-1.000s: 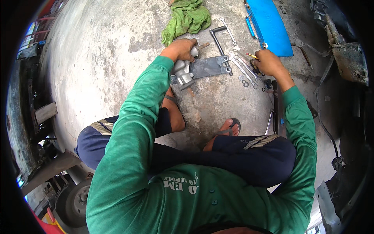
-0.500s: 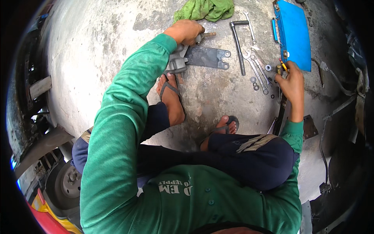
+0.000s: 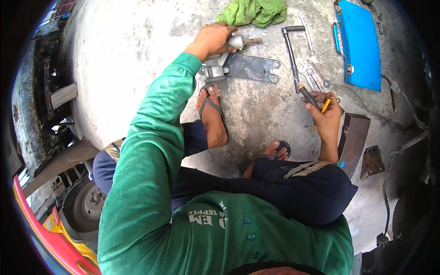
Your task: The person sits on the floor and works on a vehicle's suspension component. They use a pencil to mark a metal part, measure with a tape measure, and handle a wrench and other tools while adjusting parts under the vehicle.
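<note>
The left hand is clamped on a grey metal part that lies on the concrete floor, joined to a flat bracket just below a green rag. The right hand is closed around a yellow-and-black screwdriver, near the wrenches and a blue case.

The rag is bright green, the tool case vivid blue. The metal casting and its flat bracket are dull grey. The screwdriver is black and yellow. The concrete floor is mottled pale grey.
</note>
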Motion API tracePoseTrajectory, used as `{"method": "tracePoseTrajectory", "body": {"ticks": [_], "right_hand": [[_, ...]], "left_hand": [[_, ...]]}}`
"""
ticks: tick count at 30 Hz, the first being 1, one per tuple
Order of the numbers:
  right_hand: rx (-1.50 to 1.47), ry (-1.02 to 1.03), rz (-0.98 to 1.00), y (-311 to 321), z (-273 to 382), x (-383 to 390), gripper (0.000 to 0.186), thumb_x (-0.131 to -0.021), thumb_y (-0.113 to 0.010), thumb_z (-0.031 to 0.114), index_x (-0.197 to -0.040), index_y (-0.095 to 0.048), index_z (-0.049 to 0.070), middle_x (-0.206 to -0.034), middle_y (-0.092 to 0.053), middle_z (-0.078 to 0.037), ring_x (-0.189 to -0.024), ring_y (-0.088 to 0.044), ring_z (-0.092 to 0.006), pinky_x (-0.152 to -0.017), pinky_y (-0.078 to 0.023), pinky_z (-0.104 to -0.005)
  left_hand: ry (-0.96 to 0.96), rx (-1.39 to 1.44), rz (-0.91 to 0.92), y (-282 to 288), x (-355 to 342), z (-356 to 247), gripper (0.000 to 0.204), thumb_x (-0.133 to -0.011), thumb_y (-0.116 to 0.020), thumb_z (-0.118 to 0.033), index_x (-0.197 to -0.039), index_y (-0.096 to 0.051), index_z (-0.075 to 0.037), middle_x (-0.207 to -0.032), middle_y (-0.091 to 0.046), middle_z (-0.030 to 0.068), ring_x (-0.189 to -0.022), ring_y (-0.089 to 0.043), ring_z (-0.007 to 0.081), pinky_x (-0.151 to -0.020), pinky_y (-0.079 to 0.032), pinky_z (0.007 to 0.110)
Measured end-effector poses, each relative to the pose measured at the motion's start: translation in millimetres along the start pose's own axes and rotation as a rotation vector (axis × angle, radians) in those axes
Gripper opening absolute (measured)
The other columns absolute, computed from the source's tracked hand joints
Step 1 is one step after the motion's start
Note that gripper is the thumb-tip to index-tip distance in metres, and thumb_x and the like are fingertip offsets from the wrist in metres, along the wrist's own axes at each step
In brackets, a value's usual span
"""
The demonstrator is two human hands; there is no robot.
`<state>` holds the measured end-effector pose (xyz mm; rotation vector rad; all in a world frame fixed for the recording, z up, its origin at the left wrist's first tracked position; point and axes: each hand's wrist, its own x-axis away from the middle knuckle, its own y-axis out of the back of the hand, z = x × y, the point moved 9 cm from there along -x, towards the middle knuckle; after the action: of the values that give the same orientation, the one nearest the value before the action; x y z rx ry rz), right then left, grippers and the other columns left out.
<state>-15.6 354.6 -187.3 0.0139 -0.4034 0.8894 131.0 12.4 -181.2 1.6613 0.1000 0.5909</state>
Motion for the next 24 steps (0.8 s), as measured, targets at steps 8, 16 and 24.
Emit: {"method": "tracePoseTrajectory", "body": {"ticks": [8,16,24], "right_hand": [[0.334,-0.195,0.140,-75.3,-107.5,36.1,0.045,-0.081,-0.085,0.003,-0.114,-0.055,0.000,-0.097,-0.070,-0.008,-0.081,-0.067,-0.0110,-0.072,-0.053,-0.0264],[0.585,0.019,0.230,-133.2,-87.5,19.4,0.065,-0.081,-0.082,0.004,-0.139,-0.053,0.011,-0.102,-0.072,-0.016,-0.087,-0.072,-0.0277,-0.078,-0.056,-0.0378],[0.596,0.166,0.295,-143.5,-88.9,27.6,0.070,-0.082,-0.076,0.003,-0.148,-0.051,0.010,-0.113,-0.071,-0.024,-0.102,-0.071,-0.0388,-0.089,-0.055,-0.0409]], "left_hand": [[0.068,0.724,0.083,15.5,35.6,-55.1,0.038,-0.097,-0.071,-0.038,-0.090,-0.074,-0.001,-0.067,-0.066,0.0062,-0.062,-0.065,0.0191,-0.059,-0.051,0.037],[0.832,1.626,0.215,-170.1,161.4,-101.1,0.043,-0.104,-0.064,-0.036,-0.117,-0.064,0.004,-0.103,-0.073,0.0153,-0.087,-0.074,0.0229,-0.074,-0.061,0.034],[0.882,2.265,-0.272,-188.6,132.6,-98.3,0.039,-0.108,-0.057,-0.029,-0.129,-0.053,0.004,-0.124,-0.068,0.0250,-0.110,-0.071,0.0326,-0.090,-0.061,0.039]]}}
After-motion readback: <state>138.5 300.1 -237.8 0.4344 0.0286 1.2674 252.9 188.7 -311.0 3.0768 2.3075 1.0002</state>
